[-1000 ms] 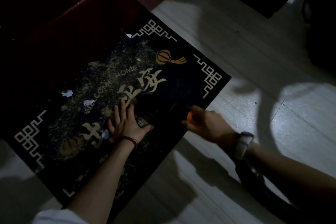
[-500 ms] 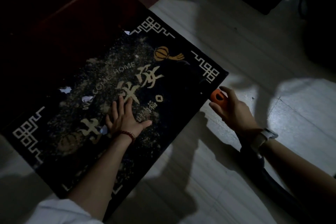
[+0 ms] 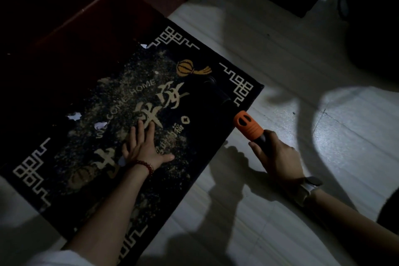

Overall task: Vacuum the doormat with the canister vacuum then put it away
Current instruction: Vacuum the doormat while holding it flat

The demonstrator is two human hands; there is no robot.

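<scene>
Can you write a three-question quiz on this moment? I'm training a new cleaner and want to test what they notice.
1. True or false: the left hand lies flat on the dark doormat with pale corner patterns.
2. What does the right hand grip?
A) the black vacuum handle with an orange collar
B) a broom
C) a cloth
3. Fill in: white paper scraps and crumbs lie on the ____.

Key: 1 true; 2 A; 3 doormat.

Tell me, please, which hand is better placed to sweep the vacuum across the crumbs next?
Right. The right hand already grips the vacuum handle, nozzle on the doormat; the left hand lies flat, pinning the doormat.
</scene>
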